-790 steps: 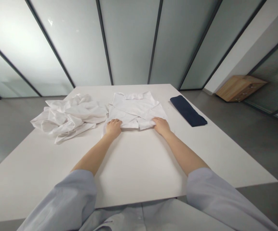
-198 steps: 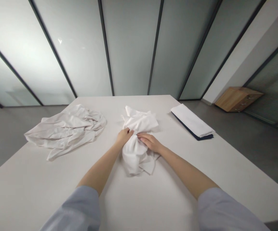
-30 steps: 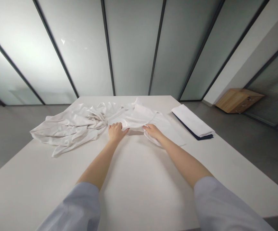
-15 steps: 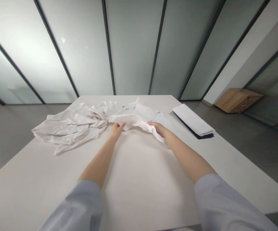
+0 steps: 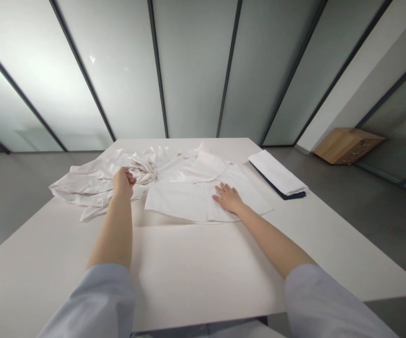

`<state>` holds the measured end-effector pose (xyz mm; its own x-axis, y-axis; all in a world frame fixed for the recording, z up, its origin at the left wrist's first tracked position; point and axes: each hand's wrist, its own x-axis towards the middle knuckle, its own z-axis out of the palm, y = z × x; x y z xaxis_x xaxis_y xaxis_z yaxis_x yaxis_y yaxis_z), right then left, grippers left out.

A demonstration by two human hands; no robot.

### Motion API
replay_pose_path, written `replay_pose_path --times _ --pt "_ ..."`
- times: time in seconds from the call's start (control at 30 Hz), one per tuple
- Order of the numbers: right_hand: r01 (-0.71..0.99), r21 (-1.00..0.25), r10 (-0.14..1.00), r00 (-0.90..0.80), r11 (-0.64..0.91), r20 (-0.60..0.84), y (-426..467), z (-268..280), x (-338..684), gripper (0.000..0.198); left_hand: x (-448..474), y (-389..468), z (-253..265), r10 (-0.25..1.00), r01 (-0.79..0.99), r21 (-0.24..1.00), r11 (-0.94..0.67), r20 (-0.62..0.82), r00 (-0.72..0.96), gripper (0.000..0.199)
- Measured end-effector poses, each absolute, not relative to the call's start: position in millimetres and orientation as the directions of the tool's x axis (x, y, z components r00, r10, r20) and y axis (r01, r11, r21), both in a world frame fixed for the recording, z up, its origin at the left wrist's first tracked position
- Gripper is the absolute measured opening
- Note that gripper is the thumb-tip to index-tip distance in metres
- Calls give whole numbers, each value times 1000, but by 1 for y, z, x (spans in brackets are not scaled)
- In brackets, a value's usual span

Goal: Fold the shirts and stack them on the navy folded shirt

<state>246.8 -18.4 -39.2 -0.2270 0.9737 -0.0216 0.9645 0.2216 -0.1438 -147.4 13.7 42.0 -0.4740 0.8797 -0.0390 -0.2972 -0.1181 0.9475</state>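
A white cloth [image 5: 178,199] lies spread over the middle of the table, its near edge smooth and slightly curved, with a crease running across it. My right hand [image 5: 228,197] rests palm down on its right part, fingers spread. To the left, a crumpled heap of white fabric [image 5: 86,183] is bunched up; whether it is one piece with the flat part I cannot tell. Over this heap is my left hand [image 5: 123,182], its fingers curled closed. Anything inside those fingers is hidden.
A folded white cloth [image 5: 276,171] lies on a dark blue folded piece [image 5: 287,195] at the table's right side. The white table [image 5: 203,272] extends toward me. Beyond it stand frosted glass panels [image 5: 192,70] and a wooden cabinet [image 5: 347,145] on the floor.
The near edge of the white cloth, earlier pinched up in both hands, now lies flat and nearer me. My left hand has moved left over the heap; my right hand has opened flat.
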Motion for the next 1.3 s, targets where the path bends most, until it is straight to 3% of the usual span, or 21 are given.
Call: replay_pose_path --times 0.07,0.13,0.23,0.3,0.37,0.47,0.73,0.83,0.93,1.0,1.1,1.2,1.23,1.3 --pt "964 -131 973 -233 230 -8 -30 -36 239 64 -140 15 44 833 -80 987 -142 75 -547 15" --pt "956 -110 962 -272 273 17 -38 -28 233 62 -119 13 40 902 220 969 -114 194 -386 15" --pt "941 -91 946 -322 325 42 -39 -15 233 52 -80 6 23 973 682 712 -167 229 0 17" --pt "943 -94 948 -314 318 60 -32 -11 239 47 -58 -1 8 962 845 467 -262 201 187 15" --pt "953 -99 958 -282 286 59 -23 -14 247 49 -45 -8 -8 933 885 308 -349 202 298 19" --pt "966 -111 972 -234 234 15 -17 -26 257 57 -40 -18 -25 917 901 212 -378 222 332 34" --pt "975 -16 975 -223 222 -8 -25 -5 250 42 -45 -28 -13 947 932 173 -319 18 321 60" --pt "951 -32 951 -304 306 60 -17 7 234 40 -43 -17 -3 941 935 153 -320 -65 333 68" --pt "905 -38 899 -415 423 137 -7 6 211 48 -40 -7 -8 941 932 146 -332 -10 337 61" --pt "905 -52 902 -415 423 122 0 1 195 37 -39 -5 -19 941 932 130 -337 66 331 58" --pt "930 -164 944 -319 328 82 17 -2 183 28 -39 -6 -32 944 941 114 -319 121 305 61" --pt "866 -471 981 -104 169 161 44 6 199 23 -38 -8 -34 955 949 108 -296 72 289 65" --pt "780 -615 979 15 115 202 54 12 213 23 -38 -9 -33 957 952 99 -290 51 286 66" --pt "410 -912 921 354 2 162 72 25 249 19 -37 -12 -30 961 958 71 -277 16 277 66"
